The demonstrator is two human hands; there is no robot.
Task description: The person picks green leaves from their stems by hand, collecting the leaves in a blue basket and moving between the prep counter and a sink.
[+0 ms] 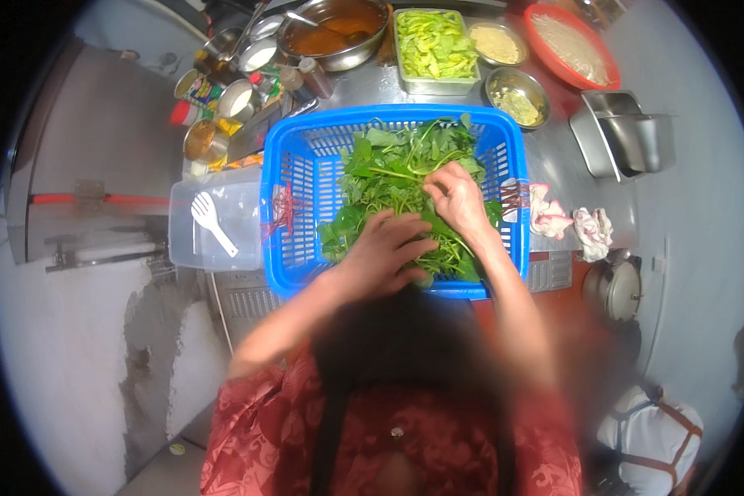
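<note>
A blue plastic basket (394,115) with slotted walls stands before me on the steel counter, partly filled with leafy greens (381,167) on long green stems. My left hand (387,248) lies over the near part of the greens, fingers spread and pointing right; nothing is seen gripped in it. Farther back and to the right, my right hand (454,195) has its fingertips pinched together on a green stem at the heap's top. What lies beneath both palms is hidden.
Left of the basket, a white slotted spoon (214,223) lies on a translucent plastic container (183,245). Behind are a steel bowl of brown liquid (328,40), a tray of cut lettuce (437,46) and a red basin (611,77). Steel pans (626,136) and crumpled cloths (592,232) are at right.
</note>
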